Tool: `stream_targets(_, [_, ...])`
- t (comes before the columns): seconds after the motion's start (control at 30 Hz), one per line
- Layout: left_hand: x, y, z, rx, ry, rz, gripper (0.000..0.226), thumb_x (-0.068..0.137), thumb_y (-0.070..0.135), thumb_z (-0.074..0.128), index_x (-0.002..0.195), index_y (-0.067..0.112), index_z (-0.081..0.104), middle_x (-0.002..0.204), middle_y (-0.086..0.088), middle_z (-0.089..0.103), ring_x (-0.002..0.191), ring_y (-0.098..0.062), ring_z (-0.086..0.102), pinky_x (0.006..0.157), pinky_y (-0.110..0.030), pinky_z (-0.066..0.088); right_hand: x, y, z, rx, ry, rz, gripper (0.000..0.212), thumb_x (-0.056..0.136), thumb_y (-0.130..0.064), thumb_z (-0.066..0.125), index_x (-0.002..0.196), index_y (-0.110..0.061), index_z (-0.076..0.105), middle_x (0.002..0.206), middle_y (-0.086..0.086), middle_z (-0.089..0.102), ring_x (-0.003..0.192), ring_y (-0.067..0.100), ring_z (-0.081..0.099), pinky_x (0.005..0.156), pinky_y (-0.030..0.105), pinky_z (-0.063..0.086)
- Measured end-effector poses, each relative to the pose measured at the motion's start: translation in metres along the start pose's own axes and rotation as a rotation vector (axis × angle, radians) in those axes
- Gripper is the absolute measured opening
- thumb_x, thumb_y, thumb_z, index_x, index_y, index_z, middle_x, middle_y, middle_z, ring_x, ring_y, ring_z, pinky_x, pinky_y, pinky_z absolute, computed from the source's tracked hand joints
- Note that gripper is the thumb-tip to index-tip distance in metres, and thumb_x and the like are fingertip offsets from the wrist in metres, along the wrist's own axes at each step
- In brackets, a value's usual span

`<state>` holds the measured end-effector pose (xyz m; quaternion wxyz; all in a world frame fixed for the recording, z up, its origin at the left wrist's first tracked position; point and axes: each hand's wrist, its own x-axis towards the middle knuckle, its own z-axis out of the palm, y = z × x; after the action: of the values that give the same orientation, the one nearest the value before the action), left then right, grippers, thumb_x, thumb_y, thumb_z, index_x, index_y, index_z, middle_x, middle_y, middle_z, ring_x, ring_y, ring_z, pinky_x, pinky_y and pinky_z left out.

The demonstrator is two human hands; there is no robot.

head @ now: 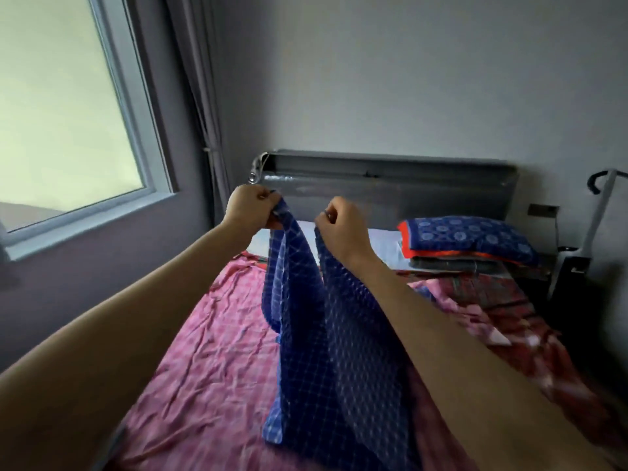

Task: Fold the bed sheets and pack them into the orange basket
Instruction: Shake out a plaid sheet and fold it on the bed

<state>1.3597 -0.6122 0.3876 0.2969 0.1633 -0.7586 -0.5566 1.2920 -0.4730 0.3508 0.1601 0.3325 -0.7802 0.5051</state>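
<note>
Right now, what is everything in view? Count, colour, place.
blue checked sheet: one, blue with white grid, held up over the bed
pink sheet: one, pink, crumpled, spread on the bed
folded stack: one, blue-and-orange on top, grey below, right of bed head
headboard: one, grey, against the wall
window: one, pale frame, left
orange basket: none in view
left hand: one, grips sheet's top edge
right hand: one, grips sheet's top edge
</note>
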Motion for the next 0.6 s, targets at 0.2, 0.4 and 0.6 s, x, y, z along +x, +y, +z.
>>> stream_targets(0.2, [-0.003,0.015,-0.051,-0.015,0.086,-0.011,0.023,0.092,0.003,0.056,0.069,0.004,0.056,0.06,-0.008,0.059,0.036,-0.004,0.057,0.041,-0.016,0.05,0.045,-0.102,0.006,0.178,0.153,-0.223,0.041,0.086,-0.003,0.056,0.059,-0.024,0.033,0.056,-0.008,0.038,0.051,0.003,0.034,0.051,0.012,0.034])
stream_targets(0.4, [0.012,0.028,-0.06,0.01,0.13,-0.014,0.02,0.09,0.012,0.062,0.072,0.004,0.06,0.069,-0.01,0.06,0.04,-0.002,0.058,0.045,-0.014,0.05,0.05,-0.092,0.015,0.205,-0.002,-0.141,0.019,0.088,-0.011,0.057,0.07,-0.011,0.054,0.064,0.003,0.055,0.053,0.008,0.043,0.048,0.01,0.034])
stream_targets(0.6, [0.029,0.037,-0.068,0.105,0.056,0.055,0.021,0.091,0.006,0.059,0.07,0.007,0.06,0.054,-0.001,0.061,0.037,-0.001,0.056,0.04,-0.011,0.044,0.063,-0.104,0.029,0.176,0.001,-0.207,0.015,0.087,-0.011,0.058,0.073,-0.008,0.056,0.06,-0.003,0.05,0.052,0.005,0.041,0.046,0.006,0.034])
